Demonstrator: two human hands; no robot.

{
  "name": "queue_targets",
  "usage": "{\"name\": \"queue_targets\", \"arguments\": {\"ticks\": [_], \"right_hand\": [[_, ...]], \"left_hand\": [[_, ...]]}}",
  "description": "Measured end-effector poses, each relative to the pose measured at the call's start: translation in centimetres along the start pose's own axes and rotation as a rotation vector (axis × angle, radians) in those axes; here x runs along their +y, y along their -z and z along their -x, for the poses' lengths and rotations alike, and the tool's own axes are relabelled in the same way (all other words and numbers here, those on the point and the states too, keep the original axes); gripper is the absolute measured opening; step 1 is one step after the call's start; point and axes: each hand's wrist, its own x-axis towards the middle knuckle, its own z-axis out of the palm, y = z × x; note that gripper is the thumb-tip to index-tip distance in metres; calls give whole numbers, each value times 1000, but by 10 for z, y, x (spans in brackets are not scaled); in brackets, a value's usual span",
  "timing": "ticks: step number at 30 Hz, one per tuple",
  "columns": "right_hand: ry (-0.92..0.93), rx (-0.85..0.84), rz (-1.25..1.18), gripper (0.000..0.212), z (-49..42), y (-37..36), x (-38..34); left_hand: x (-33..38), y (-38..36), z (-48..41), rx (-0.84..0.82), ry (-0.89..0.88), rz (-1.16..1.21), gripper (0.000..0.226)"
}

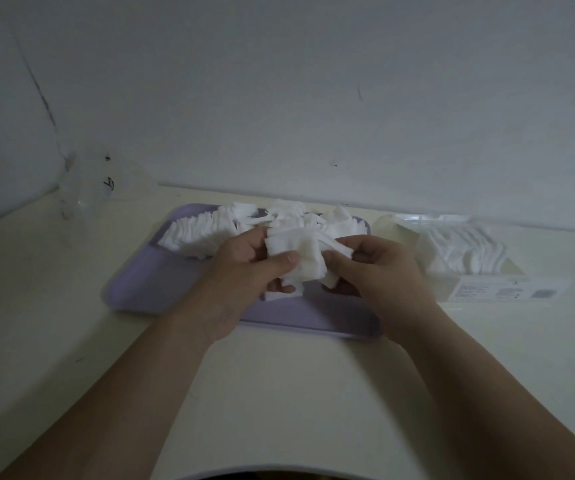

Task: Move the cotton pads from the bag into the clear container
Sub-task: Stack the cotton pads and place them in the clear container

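Note:
Both hands hold one bunch of white square cotton pads (300, 259) above a lilac tray (151, 282). My left hand (244, 271) grips the bunch from the left, thumb on its front. My right hand (379, 271) pinches it from the right. More loose pads (206, 230) lie heaped along the tray's far side. The clear container (469, 271) stands to the right of the tray, with several pads stacked inside. A crumpled clear plastic bag (89, 188) lies at the far left by the wall.
Everything sits on a pale cream table (279, 393) that meets a white wall at the back. The container's open clear lid (431, 220) rests behind it. A white label covers the container's front face.

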Motion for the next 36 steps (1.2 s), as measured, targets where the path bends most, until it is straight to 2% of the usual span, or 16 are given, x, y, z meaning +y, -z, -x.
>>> {"name": "queue_targets", "arguments": {"ticks": [6, 9, 12, 15, 21, 24, 27, 30, 34, 36], "right_hand": [[9, -68, -24, 13, 3, -2, -2], [48, -93, 32, 13, 5, -2, -2], [79, -140, 74, 16, 4, -1, -1], [94, -161, 137, 19, 3, 0, 0], [112, -177, 217, 21, 4, -1, 0], [82, -205, 119, 23, 5, -2, -1], [-10, -250, -71, 24, 6, -2, -6], [12, -339, -114, 27, 8, -3, -8], [30, -266, -153, 21, 1, 0, 2], [43, -220, -162, 24, -2, 2, 4]], "left_hand": [[0, -2, 3, 26, -33, -90, 25], [0, -3, 4, 29, -65, -176, 14], [-1, -4, 4, 43, -80, -163, 12], [-3, -3, 3, 81, -150, -270, 12], [-2, -4, 2, 125, -346, -478, 32], [-1, -5, 3, 140, -408, -524, 31], [2, -9, 6, 181, -362, -503, 27], [2, -10, 6, 232, -310, -474, 26], [4, -8, 5, 245, -265, -319, 22], [5, -5, 3, 304, -260, -213, 21]]}}
